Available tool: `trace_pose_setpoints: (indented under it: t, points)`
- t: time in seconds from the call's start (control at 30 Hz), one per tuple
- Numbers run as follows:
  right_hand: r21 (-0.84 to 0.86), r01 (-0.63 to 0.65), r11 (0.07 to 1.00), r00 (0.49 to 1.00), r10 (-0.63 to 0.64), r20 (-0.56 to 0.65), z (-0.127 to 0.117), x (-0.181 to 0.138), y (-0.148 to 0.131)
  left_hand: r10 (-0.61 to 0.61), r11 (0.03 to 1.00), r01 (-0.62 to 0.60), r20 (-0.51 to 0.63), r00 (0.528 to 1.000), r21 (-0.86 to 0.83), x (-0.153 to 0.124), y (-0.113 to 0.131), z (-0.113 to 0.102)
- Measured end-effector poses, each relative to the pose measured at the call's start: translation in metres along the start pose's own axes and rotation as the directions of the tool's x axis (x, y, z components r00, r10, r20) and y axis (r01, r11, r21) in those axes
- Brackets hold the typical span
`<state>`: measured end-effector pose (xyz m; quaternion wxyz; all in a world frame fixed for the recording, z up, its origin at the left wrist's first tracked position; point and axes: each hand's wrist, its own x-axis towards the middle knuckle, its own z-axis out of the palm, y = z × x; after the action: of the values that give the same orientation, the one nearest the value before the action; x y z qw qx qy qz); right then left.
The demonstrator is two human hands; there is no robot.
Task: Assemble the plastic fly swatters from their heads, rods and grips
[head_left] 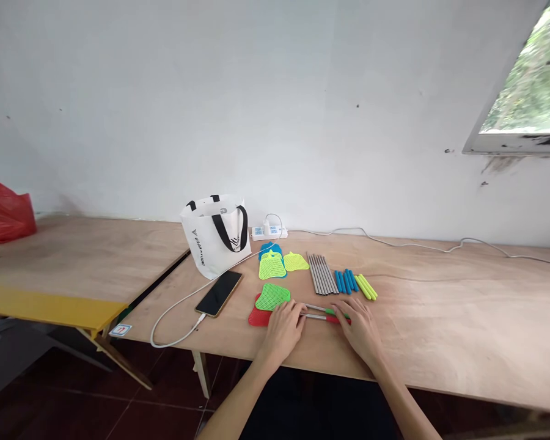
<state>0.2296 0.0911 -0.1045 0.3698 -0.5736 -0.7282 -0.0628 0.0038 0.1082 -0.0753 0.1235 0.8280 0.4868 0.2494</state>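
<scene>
Two fly swatters lie side by side near the table's front edge, heads to the left and grips to the right. The green swatter head partly overlaps the red swatter head. My left hand has its fingers bent round the shafts close to the heads, hiding the joints. Between my hands run the thin metal shafts. My right hand holds the grip ends; bits of the green grip and red grip show beside its fingers.
Behind are yellow mesh heads, a blue one, metal rods, blue grips and yellow grips. To the left are a charging phone, a white bag and a power strip. Cables cross the table.
</scene>
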Motion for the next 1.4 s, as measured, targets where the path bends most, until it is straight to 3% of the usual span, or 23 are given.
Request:
trace_pose_setpoints:
  t: [0.1, 0.27, 0.47, 0.63, 0.7, 0.8, 0.9, 0.97, 1.03, 1.23, 1.4]
  points:
    - [0.041, 0.030, 0.999, 0.997, -0.032, 0.064, 0.000, -0.003, -0.013, -0.021, 1.000, 0.021, 0.043, 0.999, 0.002, -0.003, 0.005, 0.002]
    - [-0.034, 0.163, 0.986, 0.962, -0.151, 0.229, 0.010, -0.012, -0.033, 0.098, 0.990, -0.116, 0.192, 0.977, 0.085, -0.008, 0.011, 0.010]
    - [-0.087, 0.186, 0.979, 0.957, -0.161, 0.241, 0.010, -0.010, -0.038, 0.105, 0.993, -0.114, 0.181, 0.978, 0.041, -0.006, 0.008, 0.013]
    - [-0.035, 0.171, 0.985, 0.956, -0.158, 0.246, 0.007, -0.008, -0.036, 0.120, 0.992, -0.115, 0.153, 0.981, -0.043, -0.003, 0.005, 0.012]
    - [-0.005, 0.127, 0.992, 0.958, -0.122, 0.261, 0.003, -0.007, -0.026, 0.091, 0.991, -0.079, 0.103, 0.991, -0.110, 0.001, -0.004, 0.003]
    - [-0.005, -0.024, 1.000, 0.970, 0.025, 0.241, -0.010, -0.003, 0.005, -0.023, 0.983, 0.010, -0.067, 0.998, -0.183, 0.009, -0.034, -0.021]
    - [-0.061, -0.248, 0.967, 0.946, 0.256, 0.199, -0.025, 0.001, 0.040, -0.200, 0.975, 0.173, -0.214, 0.956, -0.139, 0.015, -0.075, -0.047]
    - [-0.154, -0.376, 0.914, 0.893, 0.402, 0.205, -0.032, 0.001, 0.056, -0.334, 0.942, 0.334, -0.186, 0.924, -0.029, 0.016, -0.097, -0.055]
    - [-0.230, -0.436, 0.870, 0.847, 0.483, 0.221, -0.034, 0.000, 0.064, -0.396, 0.910, 0.408, -0.133, 0.908, 0.071, 0.015, -0.110, -0.056]
    - [-0.271, -0.383, 0.883, 0.861, 0.448, 0.242, -0.028, -0.002, 0.058, -0.259, 0.952, 0.271, -0.097, 0.961, 0.141, 0.014, -0.107, -0.040]
    - [-0.266, -0.375, 0.888, 0.855, 0.442, 0.272, -0.028, -0.002, 0.057, -0.244, 0.958, 0.256, -0.102, 0.964, 0.127, 0.014, -0.107, -0.039]
